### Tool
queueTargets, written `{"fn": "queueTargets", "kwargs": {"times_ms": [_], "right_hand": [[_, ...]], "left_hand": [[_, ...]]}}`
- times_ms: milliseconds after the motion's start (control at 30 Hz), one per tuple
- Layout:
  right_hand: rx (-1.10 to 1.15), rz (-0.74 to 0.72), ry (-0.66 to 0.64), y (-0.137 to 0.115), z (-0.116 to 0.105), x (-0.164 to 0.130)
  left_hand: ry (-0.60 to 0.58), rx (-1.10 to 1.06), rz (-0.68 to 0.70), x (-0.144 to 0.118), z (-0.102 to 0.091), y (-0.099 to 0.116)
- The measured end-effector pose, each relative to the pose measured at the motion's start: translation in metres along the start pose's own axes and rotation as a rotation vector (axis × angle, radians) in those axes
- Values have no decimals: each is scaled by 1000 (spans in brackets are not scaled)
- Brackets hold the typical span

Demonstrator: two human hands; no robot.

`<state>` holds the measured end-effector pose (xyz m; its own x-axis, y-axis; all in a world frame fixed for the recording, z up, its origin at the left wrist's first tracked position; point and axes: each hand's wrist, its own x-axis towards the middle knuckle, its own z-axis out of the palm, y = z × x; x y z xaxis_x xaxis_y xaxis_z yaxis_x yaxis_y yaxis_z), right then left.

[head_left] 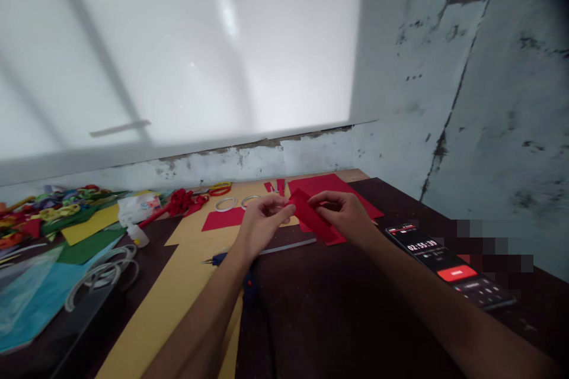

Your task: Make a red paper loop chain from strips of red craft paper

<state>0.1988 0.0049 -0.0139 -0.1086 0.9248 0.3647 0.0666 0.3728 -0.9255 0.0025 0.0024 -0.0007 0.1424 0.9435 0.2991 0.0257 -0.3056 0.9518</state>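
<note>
A folded red felt piece [313, 216] hangs slanted between my hands above the dark table. My left hand [265, 219] pinches its upper left end between thumb and fingers. On its right edge, the fingers of my right hand [340, 213] are closed around the felt. Below my left hand lies a blue glue gun [249, 290], partly hidden by my forearm, its metal tip pointing left. A grey glue stick [291, 245] rests on the table beneath the felt. Behind my hands lie a larger red felt sheet [340, 189] and small red strips [280, 186].
Two silver rings [226, 205] and yellow-handled scissors [221, 189] lie on tan paper [178, 284]. Coloured felt and ribbon [53, 207], a small glue bottle [137, 235] and a coiled white cable [102, 272] are left. A phone [448, 266] lies right, near the wall.
</note>
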Motion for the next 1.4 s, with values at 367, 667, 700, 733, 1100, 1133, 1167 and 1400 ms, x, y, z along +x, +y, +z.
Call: {"fn": "queueTargets", "kwargs": {"times_ms": [367,667,700,733,1100,1133,1167,1400], "right_hand": [[65,-68,-143,-5,7,-8],[42,-111,-121,-1,8,-6],[41,-112,-117,-1,8,-6],[39,-115,-112,-1,8,-6],[-9,-129,-87,-1,9,-6],[-12,-131,-89,-1,8,-6],[-12,-133,-91,-1,8,-6],[2,-137,-96,-2,9,-6]], "left_hand": [[116,153,195,-2,2,1],[126,276,220,-8,5,8],[130,276,221,-8,5,8],[134,279,222,-8,5,7],[145,292,242,-7,4,4],[144,289,241,-7,4,4],[144,288,239,-7,4,5],[141,279,230,-8,4,6]]}}
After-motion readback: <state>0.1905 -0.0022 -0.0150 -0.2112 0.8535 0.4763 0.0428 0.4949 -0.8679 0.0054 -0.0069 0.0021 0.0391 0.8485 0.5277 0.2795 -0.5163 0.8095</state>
